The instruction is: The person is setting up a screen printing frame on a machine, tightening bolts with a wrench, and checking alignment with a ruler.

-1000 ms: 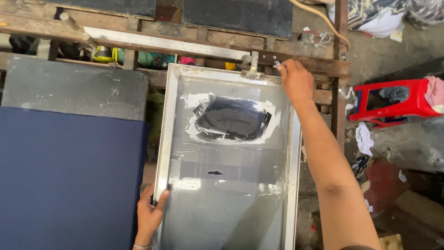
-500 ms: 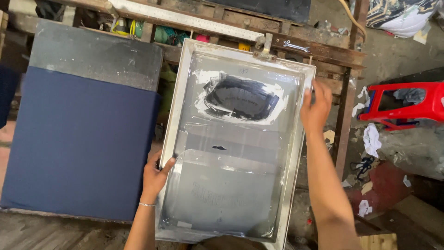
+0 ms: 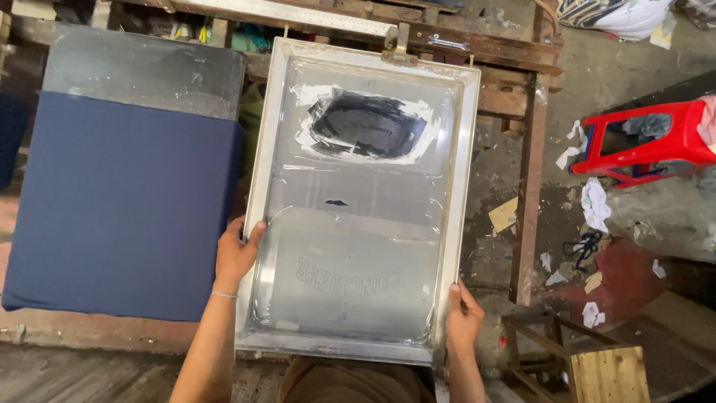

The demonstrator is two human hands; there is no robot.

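A large metal-framed printing screen (image 3: 253, 186) lies in front of me over a wooden bench, its mesh taped and smeared with a dark ink patch (image 3: 367, 125) near the far end. My left hand (image 3: 236, 254) grips the frame's left rail near the bottom. My right hand (image 3: 462, 319) grips the right rail at the lower corner. The frame's far edge sits under a metal hinge clamp (image 3: 397, 46).
A dark blue cloth (image 3: 123, 201) covers a board to the left of the screen. The wooden bench frame (image 3: 526, 186) runs along the right. A red plastic stool (image 3: 634, 142), paper scraps and a small wooden stool (image 3: 589, 358) stand on the floor at right.
My right hand has come down from the frame's far right corner to its near right corner. My left hand stays on the left rail. The view has shifted back.
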